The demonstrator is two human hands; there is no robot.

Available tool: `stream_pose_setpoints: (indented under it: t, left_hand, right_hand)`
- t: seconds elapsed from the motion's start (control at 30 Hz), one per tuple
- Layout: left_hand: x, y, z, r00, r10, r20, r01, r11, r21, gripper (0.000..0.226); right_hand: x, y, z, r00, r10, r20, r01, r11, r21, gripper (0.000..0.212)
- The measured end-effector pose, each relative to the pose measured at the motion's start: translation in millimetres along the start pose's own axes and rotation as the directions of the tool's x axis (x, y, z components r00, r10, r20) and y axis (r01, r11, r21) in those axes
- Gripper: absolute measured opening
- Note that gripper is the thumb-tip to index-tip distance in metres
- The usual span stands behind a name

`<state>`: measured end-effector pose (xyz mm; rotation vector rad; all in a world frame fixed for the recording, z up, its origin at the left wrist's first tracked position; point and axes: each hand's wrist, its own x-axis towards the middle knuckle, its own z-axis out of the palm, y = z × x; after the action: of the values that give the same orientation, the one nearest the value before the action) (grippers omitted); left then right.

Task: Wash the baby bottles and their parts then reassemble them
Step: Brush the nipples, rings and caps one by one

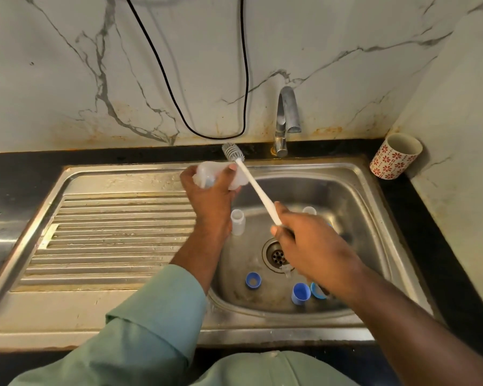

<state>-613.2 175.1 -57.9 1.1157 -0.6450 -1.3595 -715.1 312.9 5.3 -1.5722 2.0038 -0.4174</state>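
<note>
left hand (209,190) grips bottle (221,174); right hand (304,240) grips brush (251,182) handle. risk: the wet bottle likely slips into sink (379,218) under scrubbing force.

Veined marble wall (67,79) above black counter (17,168).

One view only, from a camera on the person's head, looking forward and steeply down over the sink (354,174). The wide lens bends the table (17,174) edge and wall (67,65) lines. It sits close: both forearms reach in from the bottom edge, the sink fills the middle, and the tap (286,118) and wall close the top.
</note>
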Motion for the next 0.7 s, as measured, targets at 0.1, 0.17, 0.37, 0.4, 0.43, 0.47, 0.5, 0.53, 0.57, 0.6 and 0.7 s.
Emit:
stream_pose_setpoints:
  t: [0.1,0.17,0.37,0.4,0.43,0.47,0.5,0.53,0.57,0.6,0.7]
  left_hand:
    - [-2.6,-0.2,4.1,0.999,0.028,-0.029,-0.027,0.999,0.024,0.063]
    - [11.4,5.6,1.3,0.990,0.029,-0.140,-0.033,0.999,-0.028,0.063]
    - [13.8,4.5,5.3,0.993,0.017,-0.113,-0.016,1.000,0.006,0.066]
    - [16.9,6.4,3.4,0.992,0.009,-0.128,-0.013,1.000,-0.026,0.065]
    - [22.3,8.1,2.2,0.991,0.004,-0.134,-0.012,0.998,-0.061,0.064]
    - [26.5,9.6,1.8,0.993,0.002,-0.115,-0.010,0.997,-0.072,0.064]
    - [27.7,10.9,2.5,0.997,0.003,-0.083,-0.007,0.998,-0.058,0.064]
    - [27.6,12.3,4.8,0.998,0.002,-0.056,-0.004,0.999,-0.043,0.064]
    - [27.9,13.3,7.1,0.999,-0.002,-0.054,-0.001,0.999,-0.042,0.064]
    - [29.5,15.2,9.0,0.997,-0.009,-0.078,0.005,0.998,-0.061,0.063]
    - [36.6,18.9,10.8,0.996,-0.024,-0.092,0.015,0.995,-0.099,0.062]
  right_hand:
    - [1.2,-4.9,-13.3,0.998,0.062,0.032,-0.064,0.996,0.057,0.044]
    - [-9.3,-6.2,-15.7,0.997,0.034,0.075,-0.038,0.998,0.053,0.043]
    - [-5.6,-5.0,-13.2,0.996,0.063,0.062,-0.069,0.991,0.111,0.043]
    - [-7.4,-3.7,-13.2,0.996,0.054,0.068,-0.062,0.990,0.124,0.042]
    - [-8.1,-1.9,-13.6,0.996,0.047,0.069,-0.055,0.990,0.128,0.041]
    - [-7.5,-0.8,-14.3,0.997,0.042,0.063,-0.049,0.992,0.114,0.041]
    - [-5.7,-0.5,-15.1,0.998,0.038,0.049,-0.042,0.996,0.084,0.043]
    - [-4.1,-1.0,-16.7,0.999,0.034,0.032,-0.035,0.998,0.059,0.045]
    - [-3.5,-2.3,-17.7,0.999,0.026,0.025,-0.027,0.999,0.042,0.047]
    - [-3.7,-4.2,-19.0,0.999,0.012,0.037,-0.013,1.000,0.029,0.048]
    - [-4.8,-7.2,-21.7,0.997,-0.002,0.073,0.001,1.000,0.009,0.050]
